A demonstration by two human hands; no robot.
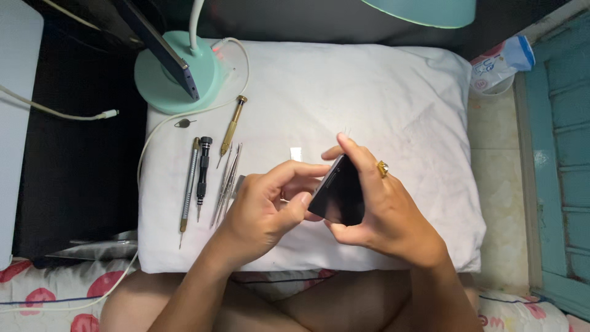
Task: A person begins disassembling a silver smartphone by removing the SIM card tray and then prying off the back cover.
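Note:
My right hand, wearing a gold ring, grips a black smartphone tilted on edge above a white pillow. My left hand pinches at the phone's left edge with thumb and forefinger; whether it holds a small tool there I cannot tell. A small white piece lies on the pillow just beyond my fingers.
Left of my hands lie a silver-handled driver, a black-handled driver, a brass-handled driver, thin metal picks and a pin-like ejector tool. A mint desk lamp base with a white cable stands at the pillow's far left corner.

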